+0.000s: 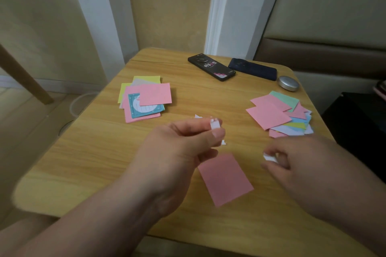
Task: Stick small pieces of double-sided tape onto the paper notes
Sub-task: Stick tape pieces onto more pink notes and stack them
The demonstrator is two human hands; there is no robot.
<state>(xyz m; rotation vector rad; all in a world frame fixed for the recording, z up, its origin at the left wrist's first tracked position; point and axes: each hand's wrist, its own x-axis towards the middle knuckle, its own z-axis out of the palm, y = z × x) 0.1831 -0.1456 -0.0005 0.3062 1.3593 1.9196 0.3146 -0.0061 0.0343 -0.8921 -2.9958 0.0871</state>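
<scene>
A single pink paper note (225,179) lies flat on the wooden table (87,152) between my hands. My left hand (179,148) hovers just above its far edge and pinches a small white piece of tape (215,125) between thumb and forefinger. My right hand (309,169) is to the right of the note, its fingers curled round another small white scrap (269,157). A few white scraps (198,116) lie on the table behind my left hand.
A pile of pink, yellow and teal notes (146,99) sits at the back left. A spread pile of coloured notes (279,115) sits at the right. Two dark phones (211,67) (252,68) and a small silver case (288,83) lie along the far edge.
</scene>
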